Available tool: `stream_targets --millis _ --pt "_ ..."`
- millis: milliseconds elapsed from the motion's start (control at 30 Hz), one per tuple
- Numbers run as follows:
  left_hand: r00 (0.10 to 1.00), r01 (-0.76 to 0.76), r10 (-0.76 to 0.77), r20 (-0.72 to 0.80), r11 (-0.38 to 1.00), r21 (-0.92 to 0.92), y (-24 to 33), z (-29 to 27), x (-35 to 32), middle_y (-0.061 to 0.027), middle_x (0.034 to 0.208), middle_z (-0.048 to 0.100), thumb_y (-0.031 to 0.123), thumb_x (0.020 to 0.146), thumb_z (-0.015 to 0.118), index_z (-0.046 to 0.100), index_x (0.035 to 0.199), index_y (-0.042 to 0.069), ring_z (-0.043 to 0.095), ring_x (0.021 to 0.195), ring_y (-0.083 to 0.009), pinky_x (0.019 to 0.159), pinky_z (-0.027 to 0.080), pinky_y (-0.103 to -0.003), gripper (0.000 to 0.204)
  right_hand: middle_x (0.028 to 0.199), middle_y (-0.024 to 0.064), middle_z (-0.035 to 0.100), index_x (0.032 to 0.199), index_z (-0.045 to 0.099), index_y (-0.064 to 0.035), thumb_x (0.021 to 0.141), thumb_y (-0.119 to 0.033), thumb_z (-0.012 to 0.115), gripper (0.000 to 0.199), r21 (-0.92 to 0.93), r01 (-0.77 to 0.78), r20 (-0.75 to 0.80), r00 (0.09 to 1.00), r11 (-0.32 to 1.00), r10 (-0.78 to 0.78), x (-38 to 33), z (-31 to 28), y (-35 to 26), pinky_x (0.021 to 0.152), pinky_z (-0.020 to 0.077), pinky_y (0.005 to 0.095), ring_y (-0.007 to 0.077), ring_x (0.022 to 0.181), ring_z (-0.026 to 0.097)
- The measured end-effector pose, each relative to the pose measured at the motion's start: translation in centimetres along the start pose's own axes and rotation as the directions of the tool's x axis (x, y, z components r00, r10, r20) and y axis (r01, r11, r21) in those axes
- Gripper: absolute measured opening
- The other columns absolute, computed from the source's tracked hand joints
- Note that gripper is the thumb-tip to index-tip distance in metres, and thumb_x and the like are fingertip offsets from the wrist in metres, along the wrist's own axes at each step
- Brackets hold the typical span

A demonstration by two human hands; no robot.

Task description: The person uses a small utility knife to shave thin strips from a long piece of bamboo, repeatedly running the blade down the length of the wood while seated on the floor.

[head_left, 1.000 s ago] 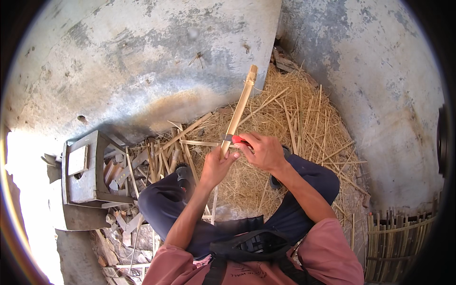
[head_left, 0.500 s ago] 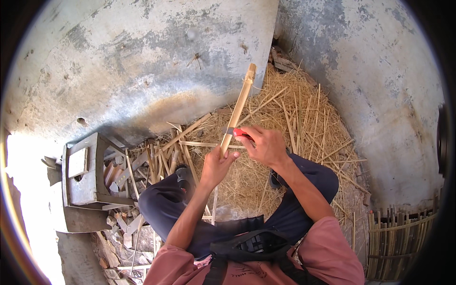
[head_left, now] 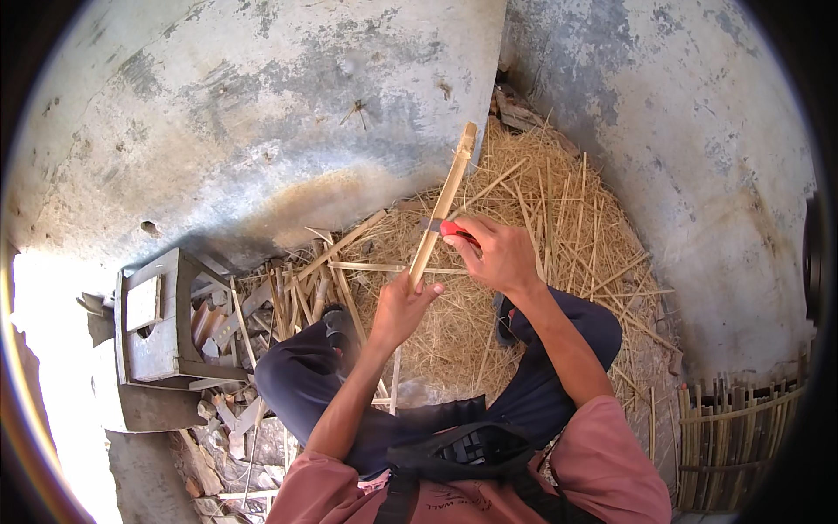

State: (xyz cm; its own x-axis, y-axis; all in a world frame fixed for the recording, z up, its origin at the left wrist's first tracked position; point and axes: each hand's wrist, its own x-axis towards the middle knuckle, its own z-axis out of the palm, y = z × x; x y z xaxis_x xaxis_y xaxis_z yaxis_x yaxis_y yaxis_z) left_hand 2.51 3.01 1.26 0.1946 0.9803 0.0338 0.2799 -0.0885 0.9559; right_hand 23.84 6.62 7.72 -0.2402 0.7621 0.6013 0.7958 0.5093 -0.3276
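Note:
A pale split bamboo strip [head_left: 447, 194] slants up and away from my left hand [head_left: 401, 309], whose fingers are wrapped round its near end. My right hand [head_left: 504, 255] is closed on a red-handled knife [head_left: 452, 229]. The knife's blade lies across the strip, touching it some way above my left hand. A joint shows near the strip's far end, with a thin curl of fibre hanging by it. Most of the knife handle is hidden in my right hand.
Shavings and thin strips [head_left: 567, 205] cover the floor ahead and to the right. A grey boxy frame [head_left: 183, 319] stands at left beside rubble and loose sticks. Walls [head_left: 262, 113] rise ahead and at right. A slatted bamboo panel [head_left: 738, 445] is at lower right.
The knife and my right hand have moved up along the strip, away from my left hand and slightly right. The strip has tilted a little to the right.

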Motion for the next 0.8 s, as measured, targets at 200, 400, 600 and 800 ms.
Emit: stream_targets --millis 200,400,600,800 --pt "1.0 0.014 -0.015 0.017 0.998 0.067 -0.2 0.4 -0.6 0.0048 0.065 0.04 0.036 0.096 0.083 0.047 0.078 0.008 0.037 0.063 -0.0077 0.053 0.034 -0.03 0.049 0.086 0.0079 0.076 0.111 0.077 -0.0119 0.101 -0.034 0.07 0.026 0.003 -0.078 -0.084 0.993 0.997 0.078 1.2 -1.6 1.0 0.055 0.0541 0.0363 0.0238 0.064 0.072" --pt "0.999 0.006 -0.01 0.051 0.997 0.082 -0.3 1.2 -0.7 0.0028 0.063 0.041 0.038 0.094 0.084 0.048 0.075 0.007 0.038 0.062 -0.0092 0.053 0.036 -0.032 0.051 0.088 0.0124 0.076 0.11 0.077 -0.0063 0.099 -0.035 0.072 0.031 -0.029 -0.133 -0.18 0.976 0.991 0.126 2.0 -3.0 3.4 0.063 0.0565 0.0396 0.0276 0.07 0.073" --pt "0.998 0.02 -0.026 0.065 0.995 0.093 -0.4 1.3 -0.7 0.002 0.064 0.043 0.039 0.098 0.08 0.054 0.08 0.003 0.041 0.063 -0.0088 0.054 0.037 -0.033 0.047 0.084 0.0112 0.074 0.112 0.077 -0.0041 0.099 -0.036 0.073 0.035 0.064 -0.209 -0.106 0.971 0.976 0.215 1.8 -3.2 3.7 0.061 0.0528 0.0373 0.0261 0.068 0.069" --pt "0.994 -0.016 0.006 0.108 0.996 0.088 -0.9 1.1 -0.7 -0.0079 0.068 0.055 0.04 0.11 0.059 0.061 0.094 -0.001 0.053 0.063 -0.0169 0.06 0.044 -0.038 0.044 0.063 -0.0032 0.051 0.107 0.076 -0.0031 0.107 -0.037 0.063 0.036 0.697 -0.484 0.313 0.869 0.529 0.383 1.7 -3.7 5.0 0.048 0.0358 0.0252 0.0071 0.051 0.045"
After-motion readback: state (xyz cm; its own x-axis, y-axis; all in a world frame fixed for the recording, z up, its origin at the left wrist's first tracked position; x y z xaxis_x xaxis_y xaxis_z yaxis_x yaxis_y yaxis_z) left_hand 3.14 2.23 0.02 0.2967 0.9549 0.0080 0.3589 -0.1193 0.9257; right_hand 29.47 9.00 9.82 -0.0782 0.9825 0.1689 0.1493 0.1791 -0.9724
